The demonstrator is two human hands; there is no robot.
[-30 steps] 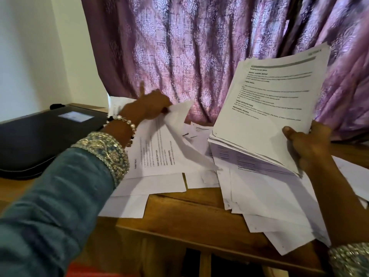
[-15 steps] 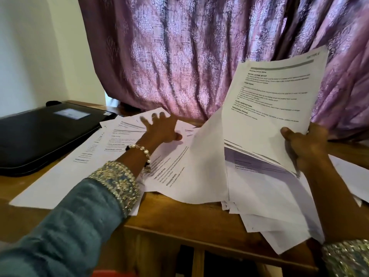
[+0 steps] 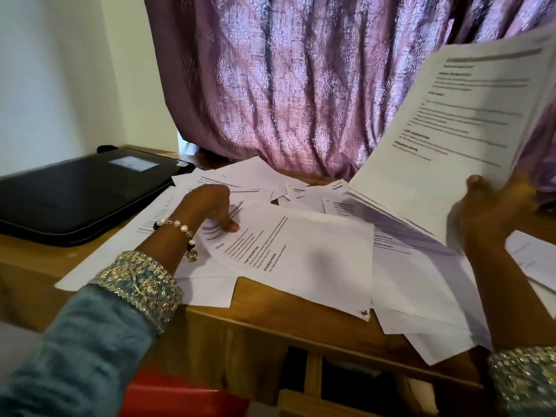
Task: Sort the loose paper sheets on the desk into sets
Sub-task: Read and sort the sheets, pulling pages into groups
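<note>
Loose white printed sheets [image 3: 421,284] lie scattered and overlapping across the wooden desk [image 3: 270,299], some hanging over its front edge. My left hand [image 3: 210,206] is curled over the left part of the pile, its thumb and fingers pinching the upper left edge of one printed sheet [image 3: 304,260] that lies on top. At the right, my right hand [image 3: 493,209] grips the lower edge of a stack of sheets [image 3: 451,130] and holds it tilted up above the desk. The stack's lower pages sag towards the pile.
A black flat case [image 3: 78,194] lies at the desk's left, touching the papers' left edge. A purple patterned curtain [image 3: 285,85] hangs right behind the desk. Something red [image 3: 180,392] shows below the desk's front edge. More sheets [image 3: 532,260] lie at the far right.
My left hand went from pressing flat on the left papers to curling onto the top sheet, drawn back towards me. The held stack moved right and tilted further.
</note>
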